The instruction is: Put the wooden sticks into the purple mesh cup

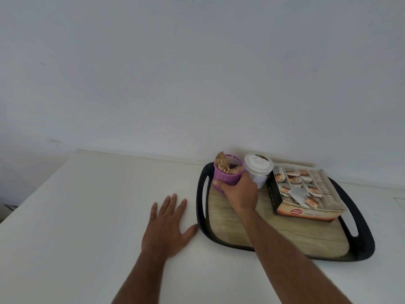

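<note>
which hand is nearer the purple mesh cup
Right. The right hand grips the purple mesh cup on the tray; the left hand lies flat on the table, left of the tray.

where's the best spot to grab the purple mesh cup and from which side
Grip the purple mesh cup round its lower side wall, coming from the near-left side. It stands upright on the tray; the wooden sticks poke out of the rim, so a top grasp is likely awkward, and the white tub crowds its right. The right hand wraps it about there now.
</note>
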### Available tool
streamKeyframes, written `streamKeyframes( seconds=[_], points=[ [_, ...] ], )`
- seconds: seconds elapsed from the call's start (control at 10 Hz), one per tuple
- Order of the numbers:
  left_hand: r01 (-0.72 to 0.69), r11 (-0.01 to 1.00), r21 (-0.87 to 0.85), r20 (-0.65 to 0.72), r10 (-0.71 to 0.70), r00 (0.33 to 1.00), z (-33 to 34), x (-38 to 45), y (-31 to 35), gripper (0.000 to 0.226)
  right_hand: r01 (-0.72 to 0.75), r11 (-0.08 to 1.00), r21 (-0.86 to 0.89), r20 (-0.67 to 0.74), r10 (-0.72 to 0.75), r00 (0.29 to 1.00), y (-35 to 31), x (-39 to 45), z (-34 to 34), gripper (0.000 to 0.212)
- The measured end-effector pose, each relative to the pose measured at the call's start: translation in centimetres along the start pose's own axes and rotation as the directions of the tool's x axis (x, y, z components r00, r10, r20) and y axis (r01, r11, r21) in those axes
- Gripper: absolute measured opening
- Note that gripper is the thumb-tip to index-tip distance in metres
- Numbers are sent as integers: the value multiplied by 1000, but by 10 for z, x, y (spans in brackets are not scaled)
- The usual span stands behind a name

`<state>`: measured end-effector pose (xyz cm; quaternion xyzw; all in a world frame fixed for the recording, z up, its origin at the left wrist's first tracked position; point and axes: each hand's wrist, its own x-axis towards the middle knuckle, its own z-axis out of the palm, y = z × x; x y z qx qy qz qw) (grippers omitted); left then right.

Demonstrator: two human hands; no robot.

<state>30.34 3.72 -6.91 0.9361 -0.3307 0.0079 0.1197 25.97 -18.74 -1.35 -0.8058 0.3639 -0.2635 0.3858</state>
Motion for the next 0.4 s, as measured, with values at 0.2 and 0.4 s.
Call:
streamKeyframes(
  seconds=[0.2, 0.4],
  points=[
    [2, 1000, -4, -5, -2, 1000, -1, 0, 1, 92, 4, 998, -56, 31, -2, 1000, 1, -7, -7, 58],
    [46, 996, -71, -37, -48, 998, -3, -13, 5, 83, -50, 997, 62, 41, 47, 998, 5, -27, -39, 53]
  ],
)
